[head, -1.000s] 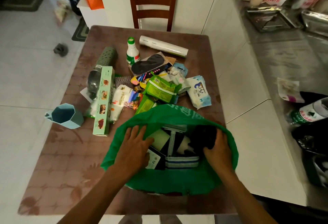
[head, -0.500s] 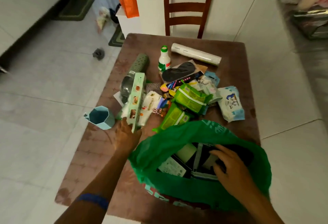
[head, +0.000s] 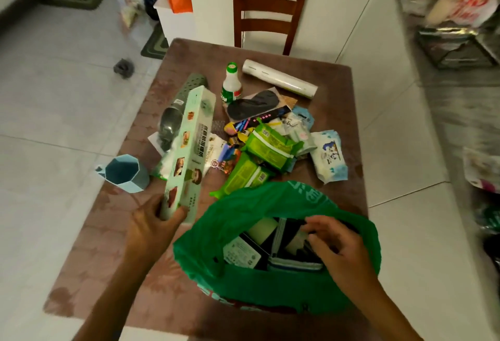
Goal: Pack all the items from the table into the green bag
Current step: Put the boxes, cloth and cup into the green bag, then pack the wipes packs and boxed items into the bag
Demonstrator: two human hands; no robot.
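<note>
Tiled kitchen floor, brown table with a wooden chair pushed up at the far edge. The green bag sits open on the near edge of the table, already holding some dark boxes and a striped pouch.

Left hand is just left of the bag, fingers wrapped around the near end of a long pale green box. The box points away from the bag toward the far left, tilted up off the pile. Right hand is down in the bag's mouth, fingers loosely curled over the stuff inside; can't tell whether it's actually gripping anything.

Everything else is heaped right behind the bag: two green wipe packs, a white and blue wipe pack off to the right, snack packets, a black insole. Farther back from the bag there's a small bottle with a green cap standing upright and a white roll lying flat. A blue cup lies on its side well to the left of the bag, near the table edge, and a grey-green bottle lies behind the box.
</note>
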